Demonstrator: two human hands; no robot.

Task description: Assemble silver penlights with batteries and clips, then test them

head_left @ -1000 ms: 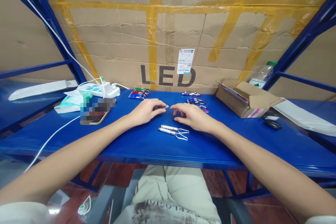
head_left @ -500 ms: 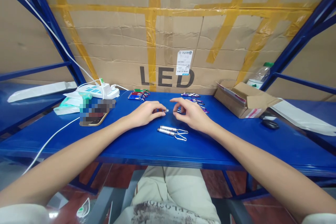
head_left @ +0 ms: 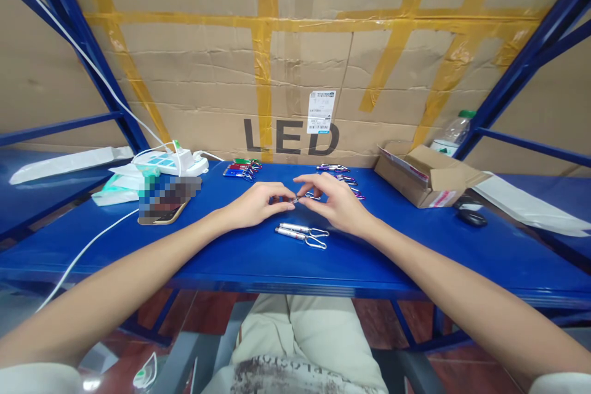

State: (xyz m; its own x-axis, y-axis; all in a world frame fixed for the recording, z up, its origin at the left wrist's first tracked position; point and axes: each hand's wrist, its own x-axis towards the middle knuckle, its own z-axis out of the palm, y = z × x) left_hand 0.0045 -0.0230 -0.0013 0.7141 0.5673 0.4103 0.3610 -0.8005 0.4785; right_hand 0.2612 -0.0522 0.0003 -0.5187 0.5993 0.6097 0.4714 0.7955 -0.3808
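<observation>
My left hand (head_left: 256, 203) rests on the blue shelf table (head_left: 231, 252) with its fingers curled round a small keychain flashlight whose metal tip shows at the fingertips. My right hand (head_left: 335, 202) meets it from the right, thumb and fingers pinched on a small metal clip at that tip. Two silver keychain flashlights (head_left: 300, 235) with clips lie side by side just in front of my hands. A row of coloured flashlights (head_left: 242, 169) lies at the back left. Another group of flashlights (head_left: 339, 172) lies behind my right hand.
A phone (head_left: 164, 206), a white power strip (head_left: 170, 163) with its cable and a tissue pack (head_left: 117, 188) are on the left. An open cardboard box (head_left: 427, 181), a black mouse (head_left: 471, 217) and a plastic bottle (head_left: 455, 129) stand right. A taped cardboard wall backs the shelf.
My right hand lifted off the table and moved left to meet my left hand, pinching a clip at the flashlight's tip. My left hand stayed in place.
</observation>
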